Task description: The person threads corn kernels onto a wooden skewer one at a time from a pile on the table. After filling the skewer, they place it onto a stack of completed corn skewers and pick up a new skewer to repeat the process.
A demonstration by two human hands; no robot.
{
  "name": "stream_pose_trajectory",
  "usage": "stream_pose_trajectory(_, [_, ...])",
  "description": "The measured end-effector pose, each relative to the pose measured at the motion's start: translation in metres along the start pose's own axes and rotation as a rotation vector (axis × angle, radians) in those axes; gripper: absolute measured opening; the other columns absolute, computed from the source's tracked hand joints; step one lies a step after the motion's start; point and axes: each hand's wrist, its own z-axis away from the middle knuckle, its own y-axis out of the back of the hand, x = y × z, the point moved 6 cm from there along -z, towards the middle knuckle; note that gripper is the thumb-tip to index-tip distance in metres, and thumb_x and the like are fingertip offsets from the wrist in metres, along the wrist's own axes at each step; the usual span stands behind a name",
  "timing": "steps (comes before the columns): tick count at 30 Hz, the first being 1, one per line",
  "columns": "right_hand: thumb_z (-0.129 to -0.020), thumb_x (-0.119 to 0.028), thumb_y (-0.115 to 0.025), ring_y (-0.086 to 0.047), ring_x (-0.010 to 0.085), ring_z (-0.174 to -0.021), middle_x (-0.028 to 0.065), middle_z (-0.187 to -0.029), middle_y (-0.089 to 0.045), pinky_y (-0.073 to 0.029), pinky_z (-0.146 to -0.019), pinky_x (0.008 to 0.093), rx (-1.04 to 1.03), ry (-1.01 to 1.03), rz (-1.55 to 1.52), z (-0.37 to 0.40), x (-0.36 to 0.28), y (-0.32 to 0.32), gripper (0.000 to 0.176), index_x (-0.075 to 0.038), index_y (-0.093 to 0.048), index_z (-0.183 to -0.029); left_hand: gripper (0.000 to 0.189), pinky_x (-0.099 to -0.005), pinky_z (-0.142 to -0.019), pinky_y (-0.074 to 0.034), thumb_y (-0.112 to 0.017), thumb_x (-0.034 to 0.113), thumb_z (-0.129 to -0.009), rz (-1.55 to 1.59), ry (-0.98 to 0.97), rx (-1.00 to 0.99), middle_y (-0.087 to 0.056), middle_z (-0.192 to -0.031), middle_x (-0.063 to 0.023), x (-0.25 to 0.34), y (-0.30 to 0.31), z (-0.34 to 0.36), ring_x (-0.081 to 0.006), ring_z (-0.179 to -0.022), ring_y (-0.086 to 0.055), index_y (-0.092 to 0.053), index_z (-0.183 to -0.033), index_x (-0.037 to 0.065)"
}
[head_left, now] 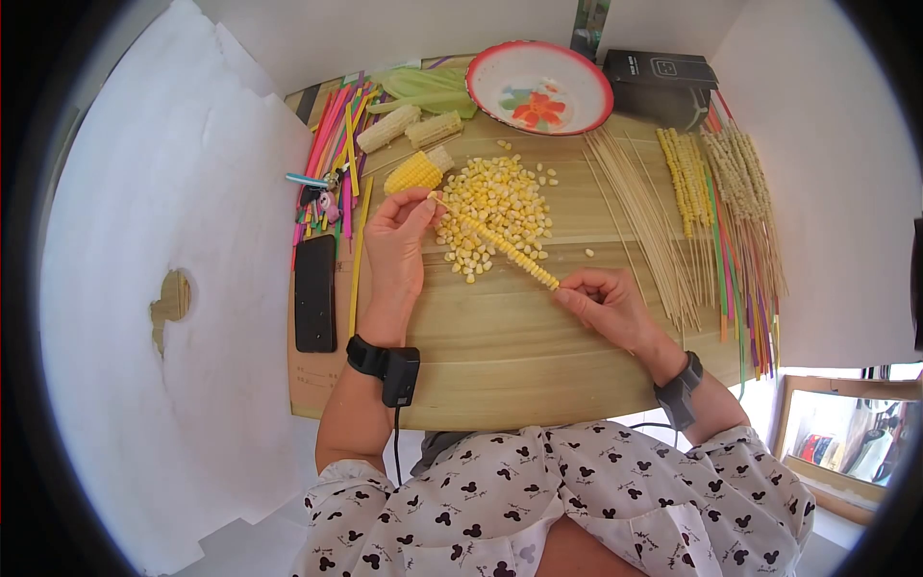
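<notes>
"Kernels lie heaped mid-table; from the head view, where are your hands by that pile [500, 197]?"

"My left hand [396, 240] is at its left edge, thumb and fingertips pinching the thin, bare end of a strung stick [514, 254]. My right hand [608, 306] is off its near right side, pinching the other end."

"So both grips are closed?"

"Yes, both grasp that one stick. It slants down across the pile's near right part, with yellow kernels packed in a row along most of it."

"What's left of the pile?"

"Just beside it, a partly stripped cob [413, 174]. Beyond that are two pale cobs [387, 129] [435, 130] and a green husk [423, 87]. Farther left are coloured strips [329, 144], and a black phone [315, 293] lies nearer me."

"And beyond it?"

"A white basin [500, 72] with a red rim and a painted flower, with a black box [659, 69] to its right."

"To the right of the pile?"

"Bare thin sticks [649, 221], fanned out. Well apart, past them, are strung yellow sticks [685, 183] and a paler bundle [738, 173]. One loose kernel [590, 253] lies between the pile and the bare sticks."
</notes>
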Motion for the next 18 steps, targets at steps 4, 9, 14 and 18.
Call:
stream_pose_trajectory(4, [-0.09,-0.014,-0.061,-0.035,-0.0027,-0.056,-0.0109,-0.063,-0.047,-0.027,-0.047,0.0164,0.0,-0.004,-0.004,0.0,0.0,0.001,0.014,0.0,-0.063,-0.085,0.018,-0.0241,-0.074,-0.049,-0.063,-0.001,-0.083,-0.005,0.0,0.004,-0.066,-0.094,-0.012,0.001,-0.001,0.001,-0.0149,-0.08,-0.063,-0.06,-0.101,-0.003])
stream_pose_trajectory(9, [-0.09,-0.013,-0.061,-0.036,-0.0026,-0.056,-0.0108,-0.063,-0.047,-0.027,-0.047,0.0165,-0.004,-0.008,-0.003,0.0,0.001,-0.001,0.014,0.0,-0.063,-0.085,0.014,-0.0244,-0.073,-0.05,-0.064,-0.001,-0.082,-0.027,-0.04,0.025,-0.066,-0.089,-0.0093,0.004,-0.003,0.001,-0.014,-0.077,-0.063,-0.062,-0.096,-0.002])
stream_pose_trajectory(14, [-0.09,-0.013,-0.061,-0.035,-0.0027,-0.056,-0.0108,-0.062,-0.047,-0.026,-0.047,0.0164,-0.002,0.001,-0.01,0.0,-0.001,-0.002,0.013,0.0,-0.063,-0.085,0.013,-0.0242,-0.074,-0.05,-0.063,-0.003,-0.083,-0.144,-0.111,0.017,-0.066,-0.09,-0.0098,0.011,-0.005,0.003,-0.0141,-0.078,-0.063,-0.062,-0.096,-0.002])
stream_pose_trajectory(18, [-0.09,-0.013,-0.061,-0.035,-0.0025,-0.054,-0.0106,-0.061,-0.047,-0.026,-0.046,0.0163,-0.017,-0.016,-0.036,-0.001,0.001,0.0,0.013,-0.001,-0.064,-0.086,0.013,-0.0241,-0.074,-0.05,-0.063,-0.003,-0.083,-0.136,-0.099,0.018,-0.066,-0.091,-0.01,0.009,-0.005,0.003,-0.0144,-0.079,-0.064,-0.062,-0.096,-0.002])
